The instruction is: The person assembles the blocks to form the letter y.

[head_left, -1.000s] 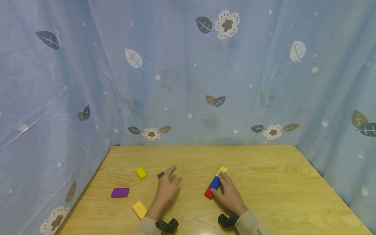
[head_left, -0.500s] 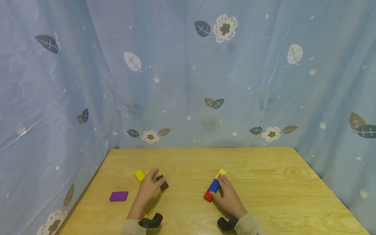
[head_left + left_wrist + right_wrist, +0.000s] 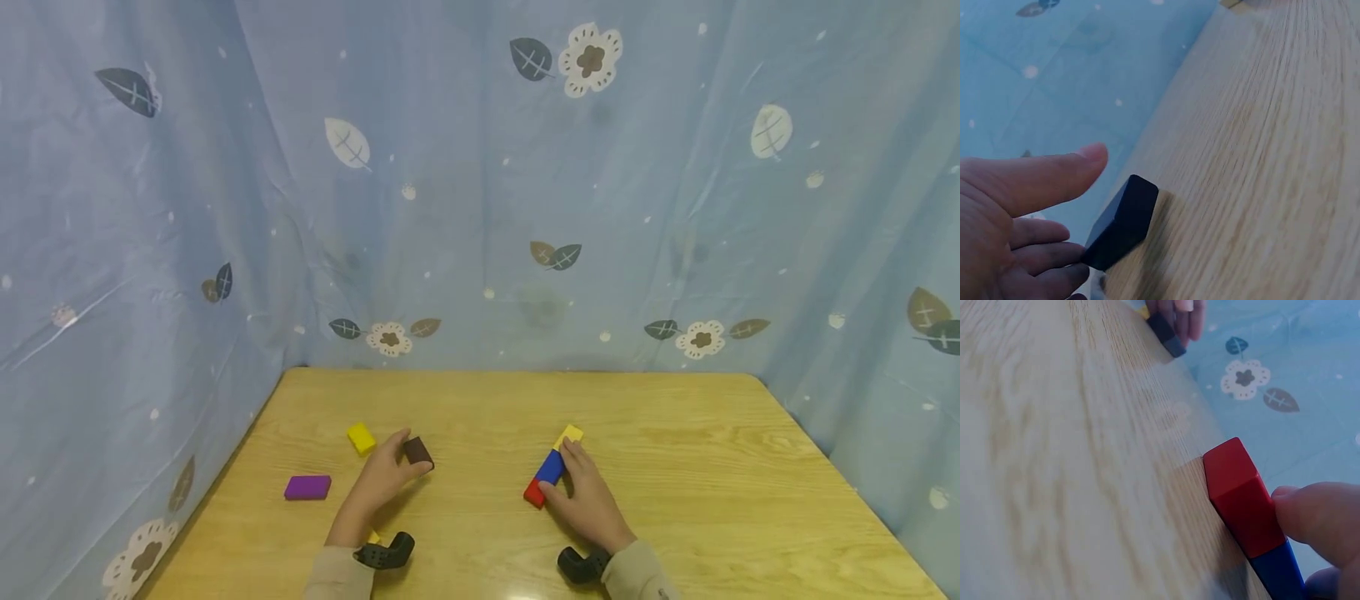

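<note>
In the head view my left hand [image 3: 384, 475] spreads its thumb and fingers about a dark brown block [image 3: 418, 452]. The left wrist view has the fingers against the low end of this dark block [image 3: 1124, 222], with a gap between it and the thumb [image 3: 1092, 157]. My right hand [image 3: 588, 498] rests along a row of three blocks: red [image 3: 535, 493], blue [image 3: 551, 467] and pale yellow [image 3: 572, 434]. Its thumb touches the side of the red block [image 3: 1244, 500] in the right wrist view, while its fingertips reach the yellow end.
On the left of the wooden table [image 3: 675, 442] lie a purple block [image 3: 307, 487] and a bright yellow block [image 3: 361, 438]. An orange-yellow block [image 3: 373, 537] is mostly hidden behind the left wrist. Blue patterned curtains [image 3: 480, 192] hang around the table.
My left hand has moved left, and its thumb has come down nearer the dark brown block. The right hand and the row of blocks have stayed in place; the head view has shifted slightly.
</note>
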Tool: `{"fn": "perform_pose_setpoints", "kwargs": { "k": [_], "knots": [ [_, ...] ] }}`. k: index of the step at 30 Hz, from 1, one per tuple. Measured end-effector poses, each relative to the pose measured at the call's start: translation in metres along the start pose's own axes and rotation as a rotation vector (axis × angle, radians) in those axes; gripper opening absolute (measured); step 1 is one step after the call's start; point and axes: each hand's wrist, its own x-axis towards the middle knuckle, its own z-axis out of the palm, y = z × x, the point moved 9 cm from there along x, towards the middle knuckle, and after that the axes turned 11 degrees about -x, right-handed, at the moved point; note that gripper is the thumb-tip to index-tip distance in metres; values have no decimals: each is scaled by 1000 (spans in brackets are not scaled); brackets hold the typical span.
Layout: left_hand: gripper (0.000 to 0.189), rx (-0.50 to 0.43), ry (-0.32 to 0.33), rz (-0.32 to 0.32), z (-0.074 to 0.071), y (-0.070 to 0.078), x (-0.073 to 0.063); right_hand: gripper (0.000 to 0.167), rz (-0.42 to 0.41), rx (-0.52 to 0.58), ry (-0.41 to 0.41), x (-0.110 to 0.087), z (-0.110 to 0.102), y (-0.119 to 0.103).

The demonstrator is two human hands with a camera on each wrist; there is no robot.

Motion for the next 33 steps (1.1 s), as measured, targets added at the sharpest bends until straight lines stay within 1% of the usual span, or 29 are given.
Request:
{"fn": "perform_pose_setpoints", "kwargs": {
  "k": [4,8,11,16,20,26,33],
  "knots": [
    [79,15,-18,16,-1,3,5,73,-16,-6,25,4,-2,0],
    [78,30,-27,3,-4,2,8,72,-35,-12,44,7,-3,-1],
    [80,50,-30,-22,-5,-1,9,73,-42,-13,40,8,-2,-2],
    [83,79,-26,-54,-8,-1,11,73,-48,-11,35,11,-4,-3],
    [84,94,-34,-78,-7,-3,10,73,-52,-12,31,13,-5,-4],
    [80,93,-45,-66,-5,-8,3,73,-42,-9,19,8,0,-4],
    [77,106,-41,-37,-1,-10,1,72,-38,-25,21,4,3,1]
  ]
}}
